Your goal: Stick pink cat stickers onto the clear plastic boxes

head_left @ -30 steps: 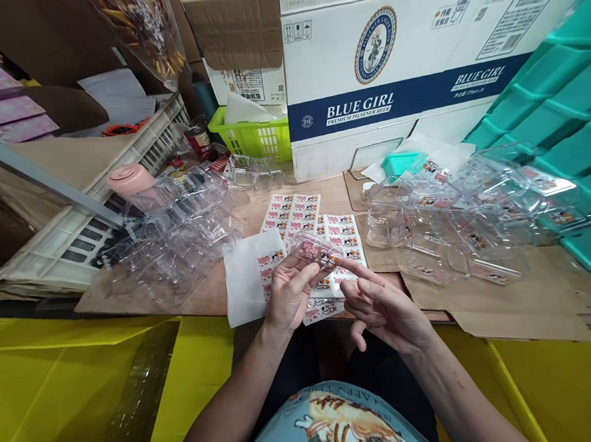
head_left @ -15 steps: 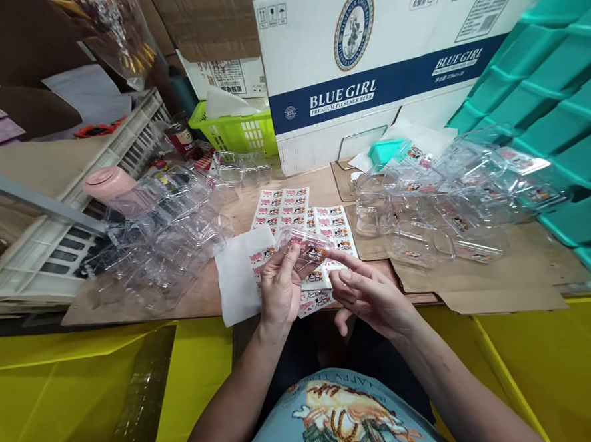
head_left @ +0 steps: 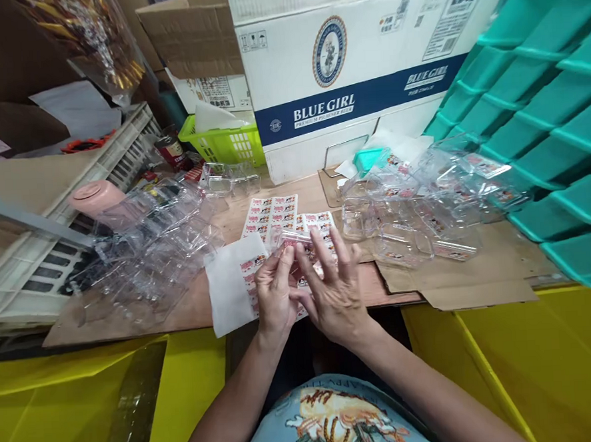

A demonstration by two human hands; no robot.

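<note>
My left hand (head_left: 272, 292) is closed on a small clear plastic box (head_left: 291, 236), its thumb on top near the printed sticker. Over the box lies my right hand (head_left: 337, 292), fingers stretched and spread, their tips at its surface; they hide much of the box and its sticker. Beneath both hands are sticker sheets (head_left: 275, 212) printed with pink lettering and cartoon cats. A sheet with white blank paper (head_left: 229, 288) lies just left of my left hand.
Clear plastic boxes (head_left: 152, 256) are heaped at left; stickered clear boxes (head_left: 402, 244) lie at right on cardboard (head_left: 484, 283). Behind stand a white beer carton (head_left: 291, 158) and a green basket (head_left: 221, 145). Teal bins (head_left: 540, 132) are stacked at right, a white crate (head_left: 42, 263) at left.
My right hand has moved left and turned palm down over the box, its fingers now spread. My left hand keeps its hold. The whole view has shifted slightly.
</note>
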